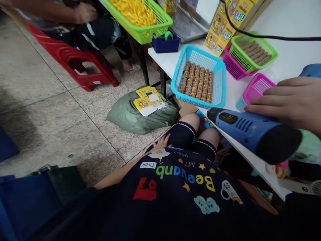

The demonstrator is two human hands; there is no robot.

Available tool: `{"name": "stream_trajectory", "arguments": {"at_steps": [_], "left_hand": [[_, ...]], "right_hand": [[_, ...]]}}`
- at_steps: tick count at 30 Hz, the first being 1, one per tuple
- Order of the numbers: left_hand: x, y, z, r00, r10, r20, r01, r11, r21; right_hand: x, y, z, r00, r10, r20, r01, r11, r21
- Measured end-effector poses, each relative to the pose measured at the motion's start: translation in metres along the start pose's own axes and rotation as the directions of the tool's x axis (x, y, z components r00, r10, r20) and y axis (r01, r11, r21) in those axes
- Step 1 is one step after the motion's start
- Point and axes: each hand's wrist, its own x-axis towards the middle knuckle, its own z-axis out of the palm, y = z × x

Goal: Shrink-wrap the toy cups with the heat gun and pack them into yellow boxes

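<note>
My right hand [291,97] reaches in from the right edge, its fingers lying round the handle of a blue heat gun [247,127]. The gun's black nozzle points left toward a light blue basket [224,85], and its black rear end faces me. Inside that basket stand rows of small brown cylinders [197,82] with yellow printed labels. My left hand [162,142] rests on my thigh with its fingers apart, holding nothing. Close to my right fingers sits a pink basket [258,87] on the white table [165,62].
Farther back are a green basket [272,63] of brown sticks, stacked yellow boxes [218,31], a tape dispenser [165,43] and a green basket [142,35] of yellow pieces. A black cable [276,36] crosses above. A sack [125,113] with flattened cartons [149,100] and a red stool [80,63] stand left.
</note>
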Motion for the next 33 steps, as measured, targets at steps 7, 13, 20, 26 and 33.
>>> {"name": "stream_trajectory", "arguments": {"at_steps": [7,13,20,26,33], "left_hand": [[-0.029,-0.016,0.010,0.961,-0.202,0.190,0.201,0.979,0.024],[-0.040,-0.016,0.000,0.957,-0.149,0.248,0.147,0.989,0.024],[-0.050,-0.022,0.001,0.969,-0.092,0.230,0.090,0.996,0.021],[-0.052,-0.025,0.001,0.970,-0.082,0.230,0.082,0.997,0.011],[-0.047,-0.031,0.008,0.971,-0.090,0.220,0.088,0.996,0.018]], "right_hand": [[0.057,-0.087,0.012,0.979,0.081,0.189,0.005,0.911,-0.413],[0.080,-0.125,0.028,0.917,0.302,0.261,-0.177,0.894,-0.413],[0.089,-0.134,0.053,0.891,0.391,0.229,-0.330,0.907,-0.263],[0.093,-0.144,0.067,0.910,0.397,0.118,-0.326,0.862,-0.388],[0.111,-0.148,0.082,0.934,0.357,0.005,-0.331,0.872,-0.361]]}}
